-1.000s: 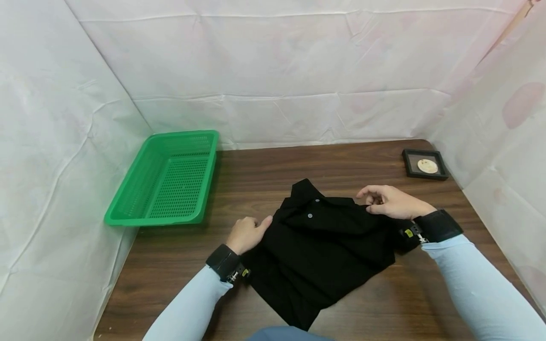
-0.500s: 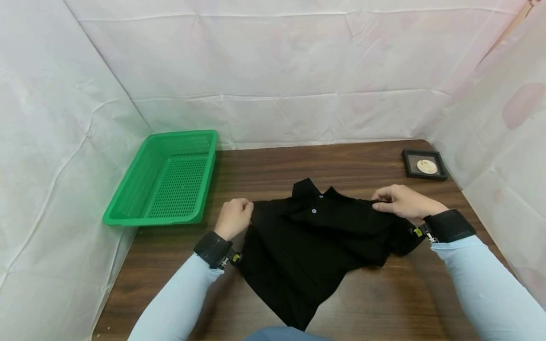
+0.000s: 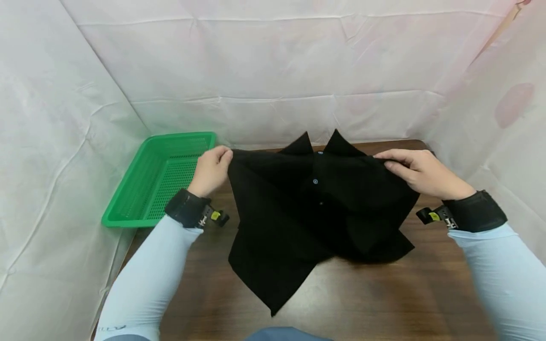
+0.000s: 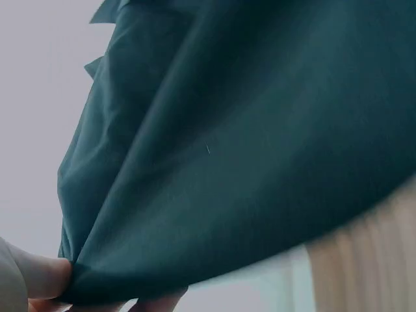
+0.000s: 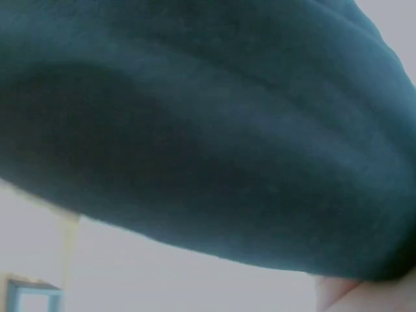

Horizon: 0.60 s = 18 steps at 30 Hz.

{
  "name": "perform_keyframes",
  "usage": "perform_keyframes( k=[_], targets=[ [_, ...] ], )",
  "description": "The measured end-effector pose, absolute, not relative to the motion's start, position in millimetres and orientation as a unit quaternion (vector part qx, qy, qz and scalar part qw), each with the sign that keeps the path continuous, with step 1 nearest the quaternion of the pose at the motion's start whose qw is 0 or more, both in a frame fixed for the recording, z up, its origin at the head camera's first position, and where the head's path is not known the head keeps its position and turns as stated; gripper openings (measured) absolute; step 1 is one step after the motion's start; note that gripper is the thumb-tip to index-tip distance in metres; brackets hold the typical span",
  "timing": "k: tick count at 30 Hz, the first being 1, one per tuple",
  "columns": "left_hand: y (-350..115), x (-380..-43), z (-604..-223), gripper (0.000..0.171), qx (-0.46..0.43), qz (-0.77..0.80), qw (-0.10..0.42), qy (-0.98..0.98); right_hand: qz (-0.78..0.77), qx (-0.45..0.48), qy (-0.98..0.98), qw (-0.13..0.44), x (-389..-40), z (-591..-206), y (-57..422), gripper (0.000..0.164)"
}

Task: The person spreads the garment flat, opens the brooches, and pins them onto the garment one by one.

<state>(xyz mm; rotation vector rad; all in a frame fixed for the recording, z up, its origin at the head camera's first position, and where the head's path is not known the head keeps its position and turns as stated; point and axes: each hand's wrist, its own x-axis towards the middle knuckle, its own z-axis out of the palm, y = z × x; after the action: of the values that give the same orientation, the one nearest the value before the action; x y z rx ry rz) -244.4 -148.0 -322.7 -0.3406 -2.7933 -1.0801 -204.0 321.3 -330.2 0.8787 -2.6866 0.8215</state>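
Spreading a black shirt (image 3: pixel 294 218) in the air between two hands, the person seems to be at the step of opening it out; the cloth is stretched between the left hand (image 3: pixel 212 169) and the right hand (image 3: pixel 426 174), with the collar (image 3: pixel 337 144) between them and the buttoned side turned to the person. The left thumb and fingers pinch the upper edge at one end, which the left wrist view confirms; the right thumb and fingers pinch the upper edge at the other end; in the right wrist view only a small part of that hand is visible. The shirt hangs above the table (image 3: pixel 371 308), although I cannot tell whether its lowest corner touches the wood; the green basket (image 3: pixel 128 223) stands just beside the left hand. The hem is uneven, long on the left side and gathered on the right; in my judgement, the next move calls for both grips to remain firm and level, so that the cloth can fall straight and be lowered without folds.
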Motion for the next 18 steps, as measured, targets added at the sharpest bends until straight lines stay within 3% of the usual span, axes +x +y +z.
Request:
perform_keyframes(
  k=[7, 11, 14, 18],
  targets=[
    [-153.8, -264.8, -281.9, 0.029, -0.092, -0.529, 0.039, -0.843, 0.235, 0.360, -0.870, 0.241, -205.6, -310.4, 307.5, 0.030],
    [-158.0, -275.7, -269.1, 0.031, -0.114, -0.535, 0.058, -0.835, 0.183, 0.413, -0.841, 0.297, -207.6, -308.3, 302.9, 0.035],
    [-159.6, -279.4, -280.8, 0.033, -0.129, -0.451, 0.071, -0.880, 0.162, 0.424, -0.841, 0.295, -210.1, -315.2, 302.6, 0.035],
    [-161.4, -279.1, -317.2, 0.034, -0.130, -0.351, 0.044, -0.926, 0.161, 0.418, -0.862, 0.236, -214.0, -332.9, 305.0, 0.034]
  ],
)
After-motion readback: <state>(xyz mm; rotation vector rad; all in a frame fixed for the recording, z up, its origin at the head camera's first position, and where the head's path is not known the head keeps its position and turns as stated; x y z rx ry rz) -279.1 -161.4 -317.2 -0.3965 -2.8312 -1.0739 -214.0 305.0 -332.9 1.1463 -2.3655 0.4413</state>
